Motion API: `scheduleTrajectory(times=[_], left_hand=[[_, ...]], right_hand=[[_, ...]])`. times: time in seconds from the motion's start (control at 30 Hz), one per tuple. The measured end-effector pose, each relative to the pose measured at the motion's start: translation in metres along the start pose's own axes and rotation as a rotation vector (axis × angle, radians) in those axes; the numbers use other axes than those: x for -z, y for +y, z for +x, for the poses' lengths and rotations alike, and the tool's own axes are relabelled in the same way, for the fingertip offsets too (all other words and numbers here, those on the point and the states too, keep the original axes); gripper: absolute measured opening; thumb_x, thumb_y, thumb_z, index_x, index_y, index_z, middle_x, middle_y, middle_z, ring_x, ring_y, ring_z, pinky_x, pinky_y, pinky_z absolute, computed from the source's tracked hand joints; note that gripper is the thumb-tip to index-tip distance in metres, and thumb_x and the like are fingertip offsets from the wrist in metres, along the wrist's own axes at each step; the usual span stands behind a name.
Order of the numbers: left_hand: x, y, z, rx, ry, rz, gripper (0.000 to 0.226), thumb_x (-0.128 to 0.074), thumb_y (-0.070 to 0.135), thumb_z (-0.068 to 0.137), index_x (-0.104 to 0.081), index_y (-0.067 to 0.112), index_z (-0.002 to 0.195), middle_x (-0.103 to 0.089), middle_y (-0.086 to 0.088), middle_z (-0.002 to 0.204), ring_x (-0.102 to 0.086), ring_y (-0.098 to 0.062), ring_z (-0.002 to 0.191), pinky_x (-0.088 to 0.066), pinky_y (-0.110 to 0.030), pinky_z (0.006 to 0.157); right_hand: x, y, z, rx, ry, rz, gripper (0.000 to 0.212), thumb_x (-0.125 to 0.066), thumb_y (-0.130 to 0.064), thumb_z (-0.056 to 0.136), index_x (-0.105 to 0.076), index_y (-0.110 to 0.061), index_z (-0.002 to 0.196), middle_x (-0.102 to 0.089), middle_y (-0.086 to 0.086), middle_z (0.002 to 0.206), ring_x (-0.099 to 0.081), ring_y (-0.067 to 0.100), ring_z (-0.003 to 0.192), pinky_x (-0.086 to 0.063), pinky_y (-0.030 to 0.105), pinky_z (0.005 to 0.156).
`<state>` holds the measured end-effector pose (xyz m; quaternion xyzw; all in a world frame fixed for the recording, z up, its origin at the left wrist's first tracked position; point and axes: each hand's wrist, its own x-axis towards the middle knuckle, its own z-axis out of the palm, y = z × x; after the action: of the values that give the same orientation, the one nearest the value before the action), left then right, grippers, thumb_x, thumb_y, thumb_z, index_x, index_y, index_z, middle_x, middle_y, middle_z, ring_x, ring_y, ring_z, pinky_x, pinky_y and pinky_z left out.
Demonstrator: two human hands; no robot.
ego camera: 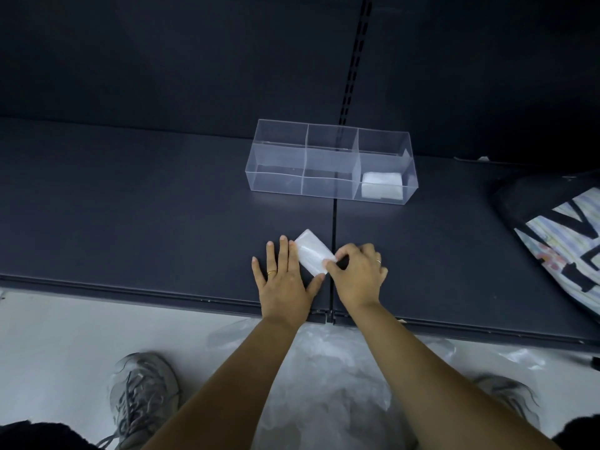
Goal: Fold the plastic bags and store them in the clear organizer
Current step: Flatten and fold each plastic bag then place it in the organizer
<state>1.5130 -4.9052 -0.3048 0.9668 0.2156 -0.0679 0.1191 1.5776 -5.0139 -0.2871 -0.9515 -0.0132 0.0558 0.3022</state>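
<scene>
Plastic bag (313, 256), folded into a small white rectangle, is laid slantwise on a dark matte shelf (130, 206), well in front of the clear organizer (279, 185) and just left of the seam (333, 222) that runs from the organizer's front wall to the shelf's lip. The left hand (284, 277) is pressed flat on the shelf with fingers straight and slightly spread, its forefinger lying along the plastic bag's left edge and its thumb reaching under the near corner. The near right corner is pinched between thumb and forefinger of the right hand (358, 274), the other fingers being curled. A second folded bag (381, 186) is seen in the organizer's rightmost compartment; the other compartments are seen through to the shelf. Behind the organizer a dark back panel (162, 60) rises, crossed by a slotted upright (354, 60). Far to the organizer's right a striped, lettered tote (565, 241) is partly cut off by the frame. Nearer than the organizer, below the shelf's lip, a pale floor (48, 336) is strewn with loose clear bags (324, 368) between two grey sneakers (143, 394).
</scene>
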Motion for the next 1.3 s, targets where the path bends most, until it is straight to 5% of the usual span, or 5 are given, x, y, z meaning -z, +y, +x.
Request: scheduleTrajectory(times=[0.2,0.37,0.57,0.93,1.3], left_hand=[[0.023,0.005,-0.013,0.158,0.115,-0.391,0.079,-0.038,0.063,0.09,-0.026,0.011,0.149,-0.011,-0.003,0.161,-0.002,-0.019,0.148,0.002,-0.043,0.119],[0.081,0.003,0.014,-0.354,-0.104,-0.428,0.098,-0.072,0.059,0.069,-0.025,0.027,0.15,-0.028,0.012,0.152,-0.013,-0.011,0.145,-0.005,-0.032,0.117],[0.105,0.009,0.049,-0.263,-0.319,-0.859,0.019,-0.076,0.024,0.081,-0.069,0.01,0.072,-0.062,0.006,0.064,-0.053,-0.002,0.059,-0.042,-0.015,0.062],[0.014,0.003,0.019,-0.111,0.055,-0.235,0.055,-0.041,0.047,0.097,-0.04,0.017,0.143,-0.033,0.0,0.153,-0.021,-0.018,0.145,-0.008,-0.036,0.12],[-0.002,0.004,0.014,-0.138,0.076,0.04,0.069,-0.009,0.054,0.095,-0.03,0.018,0.149,-0.024,-0.002,0.158,-0.011,-0.02,0.148,-0.006,-0.044,0.12]], right_hand=[[0.024,-0.015,0.002,-0.003,-0.166,0.4,0.02,-0.071,-0.01,0.082,-0.055,-0.019,0.074,-0.06,-0.005,0.073,-0.057,0.01,0.068,-0.045,0.02,0.063],[0.066,-0.02,0.001,0.34,-0.337,0.28,0.028,-0.074,-0.005,0.076,-0.056,-0.025,0.071,-0.058,-0.012,0.063,-0.049,0.001,0.058,-0.044,0.016,0.058],[0.105,-0.008,0.034,0.245,-0.362,0.545,0.03,-0.073,0.004,0.078,-0.064,-0.022,0.09,-0.061,-0.009,0.062,-0.05,0.001,0.058,-0.043,0.01,0.064],[0.107,0.016,0.195,0.012,0.106,0.141,0.009,-0.071,-0.011,0.079,-0.069,-0.006,0.086,-0.067,0.007,0.083,-0.061,0.019,0.079,-0.051,0.031,0.078],[0.099,0.01,0.2,0.002,0.223,-0.419,0.029,-0.072,-0.021,0.077,-0.063,-0.009,0.102,-0.057,0.014,0.114,-0.052,0.033,0.11,-0.037,0.04,0.092]])
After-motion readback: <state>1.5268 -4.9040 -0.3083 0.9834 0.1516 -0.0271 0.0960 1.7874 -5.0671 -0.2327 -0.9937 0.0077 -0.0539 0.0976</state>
